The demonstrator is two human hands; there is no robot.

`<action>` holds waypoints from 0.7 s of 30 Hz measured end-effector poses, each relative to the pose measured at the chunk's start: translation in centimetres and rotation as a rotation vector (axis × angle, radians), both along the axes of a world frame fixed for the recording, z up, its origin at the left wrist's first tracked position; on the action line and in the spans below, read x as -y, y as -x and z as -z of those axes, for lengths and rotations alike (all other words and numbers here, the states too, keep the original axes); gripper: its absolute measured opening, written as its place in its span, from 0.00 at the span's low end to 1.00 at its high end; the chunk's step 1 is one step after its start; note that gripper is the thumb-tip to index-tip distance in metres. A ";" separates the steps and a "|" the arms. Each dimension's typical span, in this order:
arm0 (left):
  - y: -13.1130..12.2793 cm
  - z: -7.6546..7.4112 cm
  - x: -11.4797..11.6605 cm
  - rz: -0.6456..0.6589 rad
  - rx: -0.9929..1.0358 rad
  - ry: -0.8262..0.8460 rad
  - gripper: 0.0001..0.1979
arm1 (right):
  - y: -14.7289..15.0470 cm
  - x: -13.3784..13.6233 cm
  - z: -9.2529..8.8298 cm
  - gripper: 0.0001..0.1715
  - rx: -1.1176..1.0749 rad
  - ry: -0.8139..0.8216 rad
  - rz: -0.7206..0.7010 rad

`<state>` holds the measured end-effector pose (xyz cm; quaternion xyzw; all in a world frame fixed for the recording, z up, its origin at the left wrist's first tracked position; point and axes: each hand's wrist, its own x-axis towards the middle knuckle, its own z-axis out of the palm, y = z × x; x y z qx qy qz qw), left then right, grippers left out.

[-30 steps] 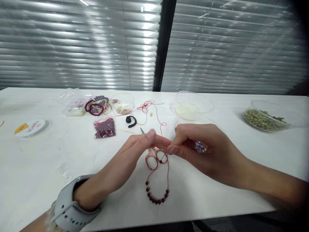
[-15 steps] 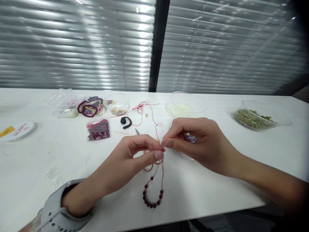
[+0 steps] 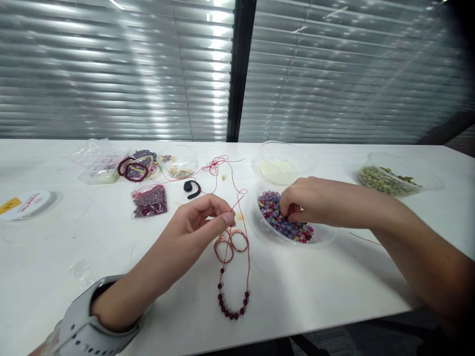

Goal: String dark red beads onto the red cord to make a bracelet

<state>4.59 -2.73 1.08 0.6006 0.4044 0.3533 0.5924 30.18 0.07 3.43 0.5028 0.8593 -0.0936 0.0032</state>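
My left hand (image 3: 196, 220) pinches a fine red thread (image 3: 240, 201) between thumb and fingertips, just above small rose-gold scissors handles (image 3: 230, 245). The scissors' blades are hidden. Below the handles, a strand of dark red beads (image 3: 232, 306) lies on the thread in a curve. My right hand (image 3: 302, 202) has its fingertips down among mixed purple, blue and red round beads (image 3: 274, 212) in a clear plastic bowl (image 3: 324, 238). Whether those fingers hold a bead is hidden.
A bag of dark red beads (image 3: 149, 201), a black earpiece (image 3: 192, 189), bracelets (image 3: 135, 169) and a small bowl of gold pieces (image 3: 178, 164) stand at the back left. A clear bowl of green beads (image 3: 386, 180) sits far right. A thread spool (image 3: 27, 205) lies left.
My right hand has let go of the thread and moved right into the bead bowl, which now shows. My left hand has drawn back slightly, uncovering the scissors handles.
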 end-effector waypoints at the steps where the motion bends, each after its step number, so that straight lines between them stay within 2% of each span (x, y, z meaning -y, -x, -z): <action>1: 0.0 0.0 0.0 0.002 0.000 0.002 0.07 | 0.0 -0.1 0.1 0.09 0.015 0.024 -0.015; 7: -0.1 0.0 0.1 0.019 0.010 0.025 0.07 | 0.6 -0.6 -0.1 0.10 0.088 0.054 0.002; 15: -0.2 -0.3 0.1 0.037 0.010 0.057 0.08 | 1.5 -0.7 -0.1 0.12 0.231 0.061 -0.044; 18: -0.2 -0.2 0.2 0.030 0.019 0.053 0.07 | 1.2 -0.6 -1.0 0.11 0.191 0.071 -0.033; 21: 0.1 0.1 0.2 -0.017 0.069 0.042 0.06 | 1.5 0.0 -2.1 0.09 0.023 0.050 -0.014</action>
